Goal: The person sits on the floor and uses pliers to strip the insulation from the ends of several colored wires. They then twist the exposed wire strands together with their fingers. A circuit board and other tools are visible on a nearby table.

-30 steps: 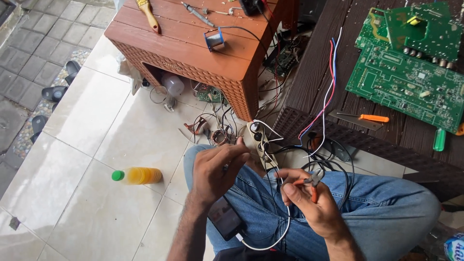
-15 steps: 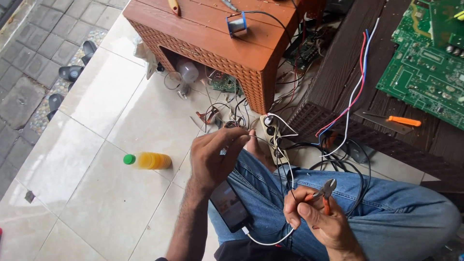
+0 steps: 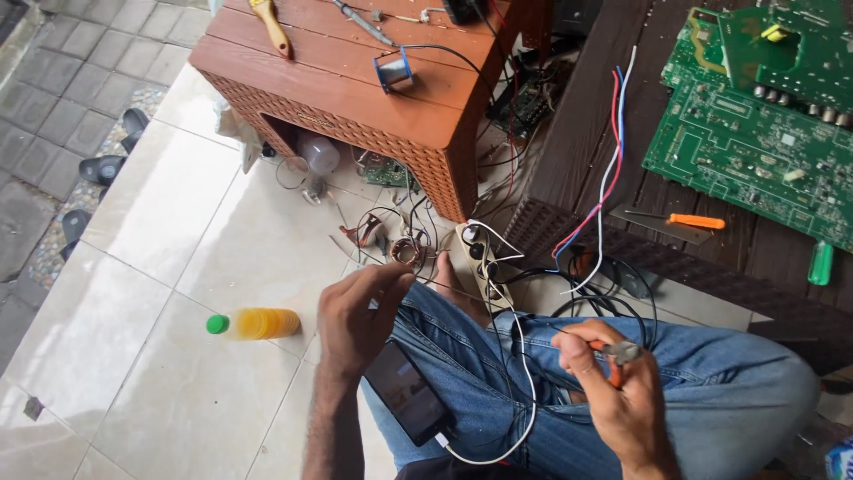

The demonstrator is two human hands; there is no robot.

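I sit on a tiled floor in blue jeans. My left hand point(image 3: 360, 316) hovers above my left knee with thumb and fingers pinched together; a thin dark wire runs from it towards my right hand, too fine to see clearly. My right hand point(image 3: 613, 391) grips small pliers with orange handles point(image 3: 617, 360) over my right thigh. A black phone point(image 3: 406, 394) lies on my left thigh with a white cable point(image 3: 524, 404) plugged into it. A white power strip point(image 3: 482, 258) lies on the floor in front of my knees.
A low brown wooden stool point(image 3: 355, 80) holds a yellow-handled tool point(image 3: 271, 27) and a wire spool point(image 3: 394, 69). A dark table point(image 3: 586, 133) at right carries green circuit boards point(image 3: 755, 133), an orange screwdriver point(image 3: 689, 220) and loose coloured wires point(image 3: 609, 169). An orange bottle point(image 3: 253, 324) lies on the tiles.
My hands have drawn apart: the left moved left, the right moved right and down with the pliers. The view shifted slightly.
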